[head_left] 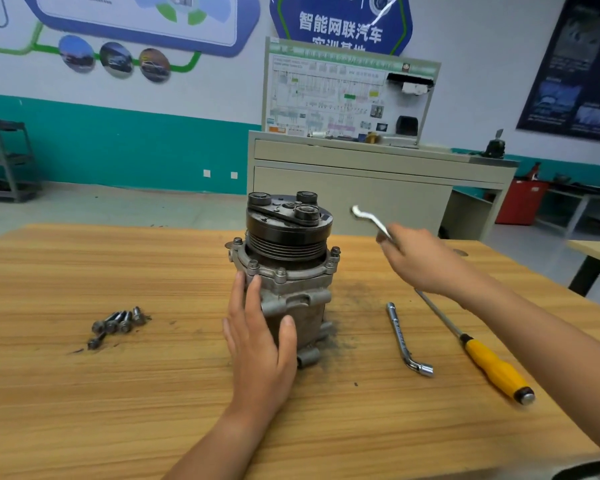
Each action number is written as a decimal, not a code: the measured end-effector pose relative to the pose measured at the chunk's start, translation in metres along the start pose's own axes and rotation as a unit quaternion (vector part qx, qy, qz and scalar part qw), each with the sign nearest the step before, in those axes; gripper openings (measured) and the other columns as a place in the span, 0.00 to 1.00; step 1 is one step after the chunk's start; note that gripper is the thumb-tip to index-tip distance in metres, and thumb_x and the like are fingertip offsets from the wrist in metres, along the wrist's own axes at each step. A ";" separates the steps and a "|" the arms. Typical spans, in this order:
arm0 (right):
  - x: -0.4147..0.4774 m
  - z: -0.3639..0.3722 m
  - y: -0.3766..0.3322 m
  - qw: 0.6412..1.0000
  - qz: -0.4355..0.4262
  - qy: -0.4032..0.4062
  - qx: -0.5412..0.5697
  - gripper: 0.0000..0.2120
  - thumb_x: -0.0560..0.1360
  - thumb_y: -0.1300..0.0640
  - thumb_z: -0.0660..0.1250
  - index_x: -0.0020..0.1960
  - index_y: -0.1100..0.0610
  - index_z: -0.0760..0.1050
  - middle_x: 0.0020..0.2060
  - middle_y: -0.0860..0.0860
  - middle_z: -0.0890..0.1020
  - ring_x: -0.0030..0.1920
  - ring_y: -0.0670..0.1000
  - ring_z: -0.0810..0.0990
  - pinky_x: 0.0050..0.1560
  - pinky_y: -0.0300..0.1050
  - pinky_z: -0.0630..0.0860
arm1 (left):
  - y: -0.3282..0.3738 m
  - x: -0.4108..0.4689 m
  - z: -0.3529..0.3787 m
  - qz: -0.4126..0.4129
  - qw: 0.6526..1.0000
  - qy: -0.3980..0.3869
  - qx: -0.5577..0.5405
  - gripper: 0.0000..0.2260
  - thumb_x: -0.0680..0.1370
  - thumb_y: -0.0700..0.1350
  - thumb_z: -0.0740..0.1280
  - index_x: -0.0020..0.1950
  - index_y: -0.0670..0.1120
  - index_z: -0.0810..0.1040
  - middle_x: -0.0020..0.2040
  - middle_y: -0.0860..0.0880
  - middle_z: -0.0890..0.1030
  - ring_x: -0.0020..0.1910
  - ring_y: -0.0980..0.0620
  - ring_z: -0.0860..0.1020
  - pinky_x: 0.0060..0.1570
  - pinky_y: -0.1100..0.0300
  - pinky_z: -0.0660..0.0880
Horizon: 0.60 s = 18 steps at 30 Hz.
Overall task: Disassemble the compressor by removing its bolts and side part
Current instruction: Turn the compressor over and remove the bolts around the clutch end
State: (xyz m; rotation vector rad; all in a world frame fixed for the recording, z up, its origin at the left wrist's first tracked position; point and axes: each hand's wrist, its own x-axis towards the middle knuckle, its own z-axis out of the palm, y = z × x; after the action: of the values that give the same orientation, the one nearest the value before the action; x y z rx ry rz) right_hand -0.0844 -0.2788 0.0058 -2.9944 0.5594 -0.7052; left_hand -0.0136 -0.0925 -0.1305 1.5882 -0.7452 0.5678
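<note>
The compressor (288, 268) stands upright in the middle of the wooden table (118, 393), its black pulley on top and a bolted flange below it with several bolt heads showing. My left hand (257, 337) rests flat against the compressor's near side, fingers straight and thumb spread round the body. My right hand (420, 261) hovers to the right of the pulley and grips a silver wrench (369, 220) that points up and left. Several removed bolts (116, 323) lie in a cluster on the table to the left.
An L-shaped socket wrench (404, 337) and a yellow-handled screwdriver (489, 362) lie on the table to the right of the compressor. Dark grime is scattered around its base. A grey cabinet (361, 192) with a diagram board stands behind the table.
</note>
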 end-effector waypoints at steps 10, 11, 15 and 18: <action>-0.015 -0.017 -0.038 0.958 -0.036 -0.095 -0.270 0.11 0.77 0.62 0.55 0.58 0.55 0.70 0.30 0.48 0.67 0.29 0.46 0.66 0.25 0.38 0.63 | 0.002 0.000 -0.001 -0.014 1.000 -0.007 -0.002 0.24 0.75 0.53 0.53 0.70 0.56 0.53 0.73 0.58 0.50 0.71 0.68 0.47 0.68 0.33 0.54; -0.016 -0.021 -0.042 0.949 -0.043 -0.097 -0.296 0.12 0.77 0.62 0.56 0.59 0.55 0.70 0.29 0.48 0.66 0.28 0.46 0.65 0.24 0.38 0.62 | 0.001 -0.001 -0.001 -0.013 1.000 -0.007 -0.001 0.24 0.75 0.53 0.53 0.70 0.55 0.53 0.72 0.58 0.50 0.70 0.68 0.47 0.68 0.33 0.54; -0.024 -0.026 -0.066 0.907 -0.085 -0.114 -0.397 0.05 0.76 0.66 0.59 0.50 0.58 0.68 0.28 0.49 0.62 0.25 0.48 0.60 0.22 0.40 0.56 | 0.001 -0.001 -0.002 -0.011 1.000 -0.004 -0.002 0.24 0.75 0.53 0.54 0.70 0.54 0.54 0.73 0.56 0.51 0.70 0.68 0.48 0.69 0.34 0.54; -0.018 -0.030 -0.066 0.901 -0.104 -0.130 -0.402 0.03 0.77 0.61 0.57 0.46 0.59 0.67 0.28 0.49 0.65 0.26 0.48 0.62 0.23 0.40 0.58 | 0.000 0.000 -0.002 -0.011 1.000 -0.004 0.002 0.24 0.75 0.53 0.54 0.70 0.53 0.54 0.73 0.55 0.51 0.70 0.69 0.47 0.69 0.35 0.55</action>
State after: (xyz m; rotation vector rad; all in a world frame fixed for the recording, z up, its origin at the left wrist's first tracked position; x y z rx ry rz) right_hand -0.0898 -0.2089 0.0317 -3.8648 0.6393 -0.0337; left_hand -0.0141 -0.0904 -0.1303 1.6007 -0.7329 0.5478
